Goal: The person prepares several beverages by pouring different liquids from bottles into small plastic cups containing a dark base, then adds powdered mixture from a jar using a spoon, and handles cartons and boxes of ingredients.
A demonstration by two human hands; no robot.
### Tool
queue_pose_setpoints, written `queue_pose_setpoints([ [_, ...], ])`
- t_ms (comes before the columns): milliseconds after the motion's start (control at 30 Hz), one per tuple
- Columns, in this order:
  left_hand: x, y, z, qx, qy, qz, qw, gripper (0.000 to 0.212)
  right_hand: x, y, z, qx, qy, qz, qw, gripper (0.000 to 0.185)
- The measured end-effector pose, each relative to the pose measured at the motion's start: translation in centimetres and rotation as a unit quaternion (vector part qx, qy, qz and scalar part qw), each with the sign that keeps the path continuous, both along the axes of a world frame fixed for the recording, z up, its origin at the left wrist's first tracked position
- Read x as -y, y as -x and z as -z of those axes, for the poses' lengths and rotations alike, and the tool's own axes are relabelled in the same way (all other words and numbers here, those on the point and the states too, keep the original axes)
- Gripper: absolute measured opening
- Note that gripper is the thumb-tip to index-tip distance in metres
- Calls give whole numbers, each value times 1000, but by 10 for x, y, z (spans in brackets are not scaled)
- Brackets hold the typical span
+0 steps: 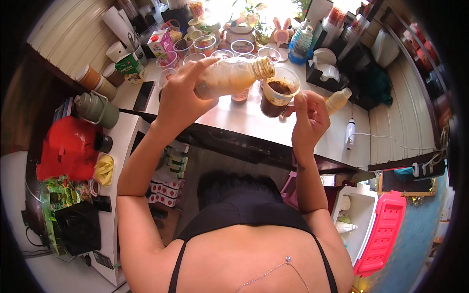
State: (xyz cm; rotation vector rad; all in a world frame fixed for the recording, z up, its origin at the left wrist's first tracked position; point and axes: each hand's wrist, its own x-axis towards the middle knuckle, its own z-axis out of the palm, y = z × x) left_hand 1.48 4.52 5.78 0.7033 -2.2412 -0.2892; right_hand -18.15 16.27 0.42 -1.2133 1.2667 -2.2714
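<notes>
My left hand point(177, 97) grips a clear plastic bottle point(232, 77) laid almost on its side, its open mouth facing right. Pale, creamy liquid is inside. Just below and right of that mouth, my right hand point(310, 119) holds a clear handled cup point(274, 106) partly filled with dark brown liquid; no stream between them can be made out. Several clear plastic cups point(242, 47) stand on the white counter point(227, 114) behind the bottle, some partly hidden by it. Another bottle of pale liquid point(338, 100) is beyond my right hand.
A dark phone point(144, 96), a green box point(131, 69) and a purple carton point(160, 42) are on the counter's left. To the right are a white handheld device point(350, 134) with a cable nearby and a black napkin holder point(322, 75). A cooler with a pink lid point(381, 232) stands lower right.
</notes>
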Motion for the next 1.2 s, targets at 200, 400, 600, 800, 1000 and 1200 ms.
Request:
queue_pose_setpoints([
  [200, 9, -18, -17, 35, 109, -54, 992, 59, 12, -9, 3, 4, -5, -23, 1000, 12],
  [400, 17, -29, -30, 72, 197, -77, 975, 61, 18, -13, 4, 6, -25, -23, 999, 13],
  [600, 17, -27, -35, 80, 183, -76, 977, 65, 19, -12, 2, 11, -15, -20, 1000, 14],
  [800, 18, -22, -37, 108, 228, -80, 964, 64, 16, -10, 3, 14, -23, -10, 1000, 14],
  [1000, 16, -16, -40, 120, 267, -80, 953, 61, 13, -7, 3, 22, -22, 2, 1000, 14],
  [1200, 14, -12, -38, 138, 239, -88, 957, 67, 11, -4, 3, 19, -22, -1, 1000, 13],
])
